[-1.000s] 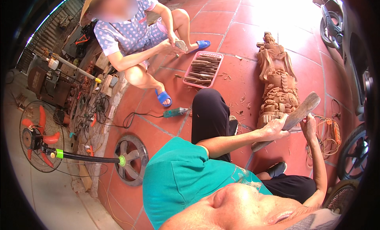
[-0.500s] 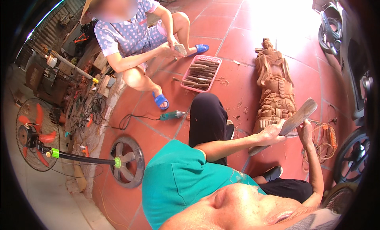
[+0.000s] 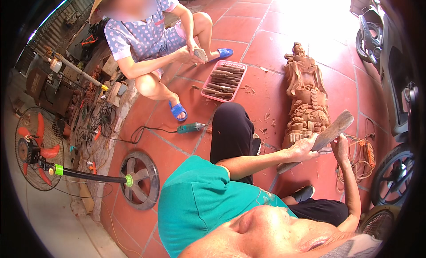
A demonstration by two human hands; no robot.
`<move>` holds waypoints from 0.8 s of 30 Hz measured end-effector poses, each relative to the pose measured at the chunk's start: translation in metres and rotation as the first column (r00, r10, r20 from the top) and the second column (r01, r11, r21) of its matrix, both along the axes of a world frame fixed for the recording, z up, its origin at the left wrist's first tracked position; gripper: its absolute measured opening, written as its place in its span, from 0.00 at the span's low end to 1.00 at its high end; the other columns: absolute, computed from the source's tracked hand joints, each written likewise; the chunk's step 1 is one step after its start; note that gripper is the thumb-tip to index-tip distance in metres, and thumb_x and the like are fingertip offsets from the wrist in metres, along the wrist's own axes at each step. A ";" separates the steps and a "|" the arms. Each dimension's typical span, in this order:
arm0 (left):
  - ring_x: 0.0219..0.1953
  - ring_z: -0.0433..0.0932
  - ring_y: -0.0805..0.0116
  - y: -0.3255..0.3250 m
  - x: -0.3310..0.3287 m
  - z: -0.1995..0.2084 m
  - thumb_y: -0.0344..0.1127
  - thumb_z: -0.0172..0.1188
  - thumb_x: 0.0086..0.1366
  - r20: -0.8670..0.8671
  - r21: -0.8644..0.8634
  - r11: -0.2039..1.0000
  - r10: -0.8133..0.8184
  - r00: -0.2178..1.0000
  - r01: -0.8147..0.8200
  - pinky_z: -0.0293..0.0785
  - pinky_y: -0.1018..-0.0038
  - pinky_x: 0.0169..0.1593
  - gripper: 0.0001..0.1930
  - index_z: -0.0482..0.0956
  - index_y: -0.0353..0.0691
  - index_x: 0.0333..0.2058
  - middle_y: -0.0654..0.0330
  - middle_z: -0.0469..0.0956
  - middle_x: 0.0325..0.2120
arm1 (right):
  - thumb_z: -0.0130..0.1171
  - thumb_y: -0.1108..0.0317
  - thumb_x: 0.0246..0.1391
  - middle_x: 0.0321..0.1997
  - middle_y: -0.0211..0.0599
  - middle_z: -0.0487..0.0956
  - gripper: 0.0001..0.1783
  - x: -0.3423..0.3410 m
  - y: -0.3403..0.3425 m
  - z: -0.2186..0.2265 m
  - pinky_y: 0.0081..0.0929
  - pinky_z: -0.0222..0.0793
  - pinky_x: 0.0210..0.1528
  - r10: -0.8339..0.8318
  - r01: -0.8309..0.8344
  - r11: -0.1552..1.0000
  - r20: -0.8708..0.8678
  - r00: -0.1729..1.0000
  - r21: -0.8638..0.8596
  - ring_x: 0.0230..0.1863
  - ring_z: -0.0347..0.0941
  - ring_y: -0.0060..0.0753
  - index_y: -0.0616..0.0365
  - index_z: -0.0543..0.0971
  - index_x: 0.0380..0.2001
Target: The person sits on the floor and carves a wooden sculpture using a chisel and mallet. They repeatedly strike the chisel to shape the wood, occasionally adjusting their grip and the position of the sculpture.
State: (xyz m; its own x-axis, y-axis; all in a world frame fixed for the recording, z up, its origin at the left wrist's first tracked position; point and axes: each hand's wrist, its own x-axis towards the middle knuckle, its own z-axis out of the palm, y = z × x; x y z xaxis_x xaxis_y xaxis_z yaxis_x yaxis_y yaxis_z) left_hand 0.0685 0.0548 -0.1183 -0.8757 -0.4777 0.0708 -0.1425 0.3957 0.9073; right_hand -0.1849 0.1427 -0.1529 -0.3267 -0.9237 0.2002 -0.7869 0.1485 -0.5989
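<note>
My left hand (image 3: 303, 150) grips a long, flat, slightly curved grey-brown slab (image 3: 333, 131) near its middle; whether it is wood or stone I cannot make out. The slab slants from low left to upper right, in front of a carved brown wooden statue (image 3: 307, 96) lying on the floor. My right hand (image 3: 340, 148) is closed with fingertips up by the slab's right part; whatever it holds is hidden. Across from me, a seated person (image 3: 146, 40) holds a small pale block (image 3: 200, 54) in their hands.
A pink basket (image 3: 204, 92) holds several brown-handled tools. A green power tool (image 3: 191, 127) with a black cord lies on the red tile floor. At left is a fan (image 3: 40, 148) with a round base (image 3: 141, 200); at right, a coiled cord (image 3: 355, 162) and a motorbike (image 3: 386, 76).
The whole view has shifted very slightly. My hands and the slab keep almost the same pose, with the slab a touch lower at its left end.
</note>
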 end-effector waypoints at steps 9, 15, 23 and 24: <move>0.40 0.80 0.32 -0.001 0.000 0.010 0.39 0.62 0.60 0.036 0.047 0.999 -0.026 0.999 0.024 0.75 0.47 0.46 0.32 0.57 0.31 0.56 0.30 0.78 0.33 | 0.66 0.71 0.54 0.36 0.47 0.84 0.14 0.001 0.001 0.000 0.36 0.76 0.39 -0.022 0.022 1.000 0.037 0.999 0.008 0.36 0.83 0.44 0.59 0.80 0.44; 0.39 0.81 0.33 -0.001 -0.002 -0.002 0.38 0.62 0.60 0.033 0.009 1.000 -0.016 0.999 0.015 0.75 0.48 0.47 0.32 0.57 0.31 0.57 0.30 0.79 0.33 | 0.66 0.71 0.54 0.37 0.48 0.84 0.14 0.005 0.001 0.009 0.36 0.77 0.39 -0.009 0.009 1.000 -0.021 1.000 0.016 0.36 0.83 0.44 0.59 0.79 0.44; 0.39 0.81 0.32 -0.001 -0.005 -0.009 0.39 0.62 0.60 0.014 -0.009 1.000 -0.008 1.000 0.008 0.76 0.48 0.46 0.33 0.57 0.31 0.57 0.30 0.79 0.33 | 0.66 0.72 0.52 0.35 0.49 0.83 0.15 -0.001 0.000 -0.001 0.38 0.77 0.38 0.001 -0.001 1.000 -0.009 1.000 0.000 0.35 0.82 0.47 0.60 0.79 0.44; 0.38 0.80 0.31 -0.001 -0.005 -0.007 0.39 0.62 0.59 0.017 -0.002 1.000 -0.013 1.000 0.013 0.76 0.47 0.44 0.32 0.57 0.31 0.56 0.30 0.79 0.32 | 0.66 0.72 0.52 0.35 0.49 0.83 0.15 -0.003 0.001 -0.003 0.38 0.77 0.38 -0.002 0.002 1.000 -0.002 1.000 0.001 0.35 0.82 0.47 0.61 0.79 0.44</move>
State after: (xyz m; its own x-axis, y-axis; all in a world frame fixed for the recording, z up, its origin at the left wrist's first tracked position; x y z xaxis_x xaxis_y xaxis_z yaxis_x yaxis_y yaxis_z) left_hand 0.0640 0.0535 -0.1251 -0.8830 -0.4658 0.0572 -0.1525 0.4000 0.9038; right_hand -0.1878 0.1434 -0.1562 -0.3280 -0.9232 0.2002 -0.7880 0.1505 -0.5970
